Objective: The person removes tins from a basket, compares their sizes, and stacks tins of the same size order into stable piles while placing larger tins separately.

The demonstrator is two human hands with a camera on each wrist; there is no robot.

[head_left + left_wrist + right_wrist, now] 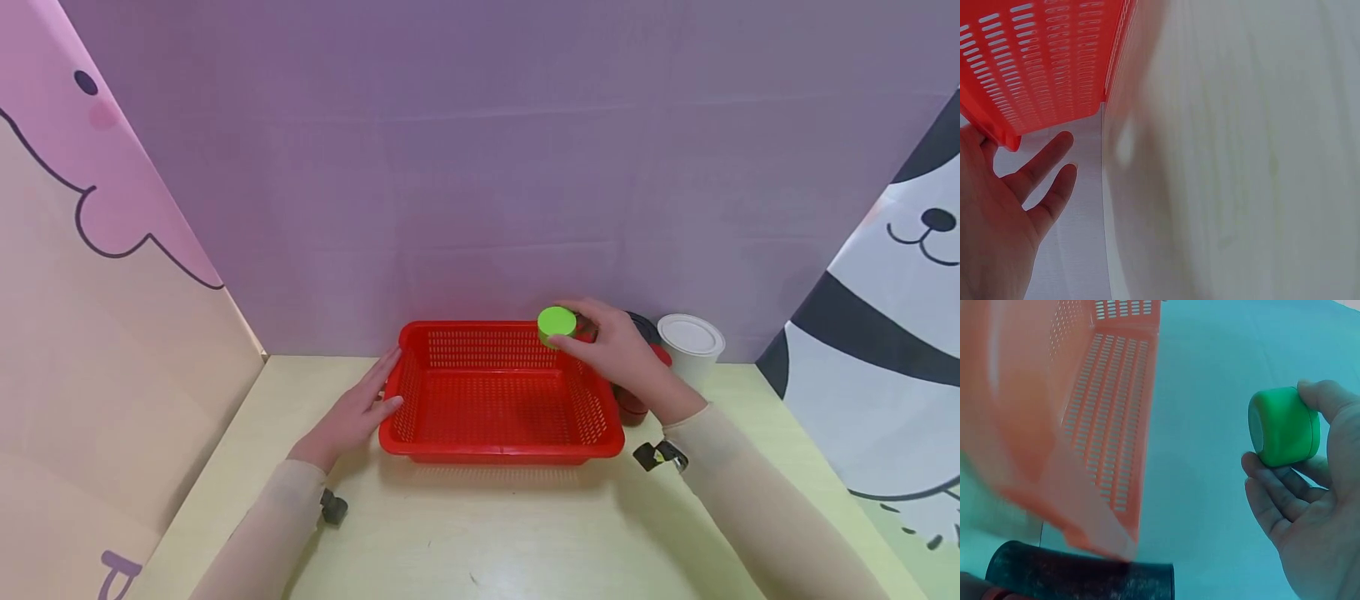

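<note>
A red slotted plastic basket (491, 454) stands on the pale table. My left hand (356, 414) rests at its left rim with fingers extended; in the left wrist view, two fingers spread below the corner of the basket (1054, 69). My right hand (618, 350) holds a small round green container (557, 320) over the back right corner of the basket. Thumb and fingers pinch the green container (1285, 425) from its sides in the right wrist view, where it is held apart from the basket wall (1110, 412). The basket's inside floor shows bare red plastic.
Right of the basket, partly hidden by my right arm, stand a dark red item (632, 408) and a black cylinder (1079, 572). A white lidded tub (692, 342) stands behind them. A purple backdrop (480, 183) rises at the table's back edge, with printed panels on both sides.
</note>
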